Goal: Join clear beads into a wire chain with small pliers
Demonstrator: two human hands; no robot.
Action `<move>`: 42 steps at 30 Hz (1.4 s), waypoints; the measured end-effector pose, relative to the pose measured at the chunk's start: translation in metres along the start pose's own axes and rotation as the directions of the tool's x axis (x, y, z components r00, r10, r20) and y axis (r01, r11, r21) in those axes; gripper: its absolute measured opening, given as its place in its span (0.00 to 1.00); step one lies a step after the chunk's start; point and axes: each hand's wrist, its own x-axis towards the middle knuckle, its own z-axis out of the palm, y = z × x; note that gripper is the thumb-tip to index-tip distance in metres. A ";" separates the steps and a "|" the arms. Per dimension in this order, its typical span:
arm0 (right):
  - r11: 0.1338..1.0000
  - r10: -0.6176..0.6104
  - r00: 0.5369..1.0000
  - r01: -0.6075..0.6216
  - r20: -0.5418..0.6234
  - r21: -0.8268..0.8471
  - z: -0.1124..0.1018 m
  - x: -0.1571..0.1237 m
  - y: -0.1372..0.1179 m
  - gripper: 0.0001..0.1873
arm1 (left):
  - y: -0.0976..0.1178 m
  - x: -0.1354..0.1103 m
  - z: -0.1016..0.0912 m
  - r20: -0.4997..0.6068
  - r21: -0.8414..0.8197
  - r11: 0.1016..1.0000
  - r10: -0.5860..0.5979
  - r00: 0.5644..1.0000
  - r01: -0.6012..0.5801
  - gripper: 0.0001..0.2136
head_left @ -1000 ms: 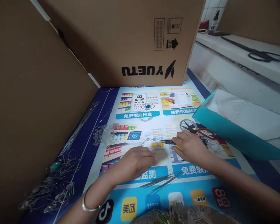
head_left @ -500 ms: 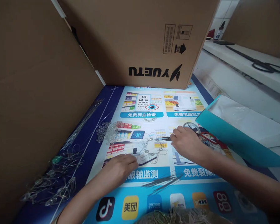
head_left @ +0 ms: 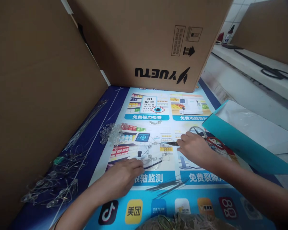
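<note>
My right hand (head_left: 194,147) is wrapped round a pair of pliers (head_left: 172,143), whose dark jaws point left to the upper right edge of a beaded wire ring (head_left: 149,156). The ring has clear round beads and thin wire loops fanning outward, and lies on the printed mat (head_left: 98,179). At the ring's lower left, my left hand (head_left: 124,174) is closed, its fingertips pinched at the ring's edge. The exact wire between those fingertips is too fine to make out. Just below the ring lie several loose dark wire pieces (head_left: 168,186).
A pile of clear beads (head_left: 112,134) sits left of the ring, with a short bead strand (head_left: 155,122) behind. Beaded wire pieces (head_left: 52,187) and straight wires (head_left: 85,124) lie at left. Cardboard (head_left: 153,41) walls the back; a teal box (head_left: 249,137) stands at right, near red-handled pliers (head_left: 216,142).
The pliers' jaws look closer together at the ring, and the ring's wire loops have shifted slightly. Both hands stay in nearly the same place; the view has moved a little.
</note>
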 end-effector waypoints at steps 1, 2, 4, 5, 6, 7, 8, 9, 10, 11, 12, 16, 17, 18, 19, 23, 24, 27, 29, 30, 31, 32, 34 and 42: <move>1.000 0.018 1.000 -0.018 -0.008 0.022 0.001 -0.002 0.001 0.06 | 0.000 0.000 0.000 0.015 -0.001 1.000 -0.002 1.000 0.002 0.17; 0.999 0.039 0.999 -0.038 -0.012 0.039 0.002 -0.003 0.002 0.08 | 0.000 -0.001 0.000 0.035 0.000 1.000 -0.004 0.999 0.004 0.18; 0.996 0.068 0.998 -0.067 -0.008 0.056 0.005 -0.006 0.003 0.09 | 0.000 -0.002 0.001 0.057 -0.002 1.000 -0.013 0.998 0.014 0.20; 0.995 0.074 0.997 -0.073 -0.002 0.065 0.006 -0.007 0.004 0.09 | -0.001 -0.003 0.000 0.065 -0.006 1.000 -0.017 0.998 0.017 0.20; 0.994 0.079 0.997 -0.079 0.005 0.077 0.008 -0.008 0.004 0.09 | -0.001 -0.003 0.000 0.074 -0.012 1.000 -0.019 0.997 0.020 0.21; 0.992 0.084 0.996 -0.084 0.011 0.094 0.010 -0.009 0.005 0.10 | -0.001 -0.003 -0.001 0.084 -0.018 1.000 -0.023 0.996 0.025 0.21; 0.989 0.092 0.996 -0.093 0.014 0.115 0.011 -0.010 0.006 0.11 | 0.000 -0.003 -0.002 0.095 -0.025 0.999 -0.028 0.995 0.031 0.21; 0.985 0.101 0.995 -0.102 0.015 0.139 0.013 -0.011 0.007 0.12 | 0.000 -0.002 -0.003 0.105 -0.031 0.999 -0.035 0.994 0.039 0.20; 0.980 0.112 0.994 -0.113 0.013 0.163 0.014 -0.012 0.008 0.13 | 0.000 0.000 -0.003 0.113 -0.034 0.998 -0.043 0.993 0.047 0.20; 0.975 0.123 0.992 -0.122 0.009 0.186 0.015 -0.013 0.009 0.13 | 0.001 0.002 -0.004 0.118 -0.038 0.998 -0.050 0.992 0.054 0.19; 0.970 0.130 0.991 -0.129 0.004 0.206 0.017 -0.013 0.009 0.14 | 0.002 0.005 -0.005 0.119 -0.042 0.997 -0.052 0.992 0.058 0.19; 0.962 0.162 0.985 -0.146 -0.053 0.232 0.020 -0.016 0.009 0.14 | 0.002 0.015 -0.006 0.106 -0.071 0.996 -0.041 0.994 0.048 0.18; 0.961 0.170 0.982 -0.147 -0.078 0.233 0.021 -0.016 0.008 0.15 | 0.002 0.018 -0.006 0.104 -0.088 0.995 -0.031 0.994 0.041 0.17; 0.960 0.177 0.979 -0.148 -0.106 0.238 0.021 -0.017 0.008 0.15 | 0.001 0.020 -0.006 0.103 -0.108 0.993 -0.025 0.994 0.036 0.16; 0.957 0.182 0.974 -0.145 -0.133 0.251 0.022 -0.018 0.007 0.15 | -0.001 0.023 -0.006 0.098 -0.132 0.991 -0.025 0.995 0.038 0.15; 0.913 0.192 0.962 -0.101 -0.197 0.395 0.025 -0.018 0.005 0.16 | -0.010 0.039 -0.005 -0.146 -0.253 0.959 -0.170 0.975 0.129 0.13; 0.889 0.188 0.964 -0.086 -0.186 0.450 0.026 -0.018 0.004 0.16 | -0.012 0.044 -0.004 -0.248 -0.300 0.943 -0.223 0.943 0.145 0.14; 0.781 0.159 0.981 -0.056 -0.112 0.622 0.025 -0.015 0.004 0.18 | -0.017 0.061 -0.003 -0.392 -0.386 0.922 -0.185 0.901 0.022 0.15; 0.689 0.130 0.989 -0.042 -0.066 0.724 0.023 -0.013 0.002 0.18 | -0.018 0.072 -0.001 -0.405 -0.434 0.895 -0.086 0.910 -0.109 0.13; 0.644 0.116 0.992 -0.038 -0.048 0.764 0.022 -0.012 0.002 0.17 | -0.018 0.076 0.000 -0.395 -0.459 0.876 -0.055 0.917 -0.146 0.12; 0.604 0.100 0.994 -0.036 -0.031 0.796 0.021 -0.012 0.001 0.16 | -0.018 0.080 0.000 -0.389 -0.483 0.859 -0.037 0.920 -0.170 0.11; 0.573 0.089 0.996 -0.039 -0.015 0.819 0.020 -0.011 0.001 0.16 | -0.018 0.083 0.001 -0.378 -0.502 0.847 -0.032 0.925 -0.175 0.10; 0.552 0.075 0.997 -0.049 0.009 0.833 0.021 -0.011 0.002 0.15 | -0.018 0.088 0.001 -0.349 -0.497 0.854 -0.035 0.937 -0.153 0.10; 0.730 0.184 0.983 -0.144 0.010 0.668 0.017 -0.016 0.028 0.19 | -0.023 0.098 -0.020 -0.203 0.107 0.994 0.008 0.979 0.014 0.10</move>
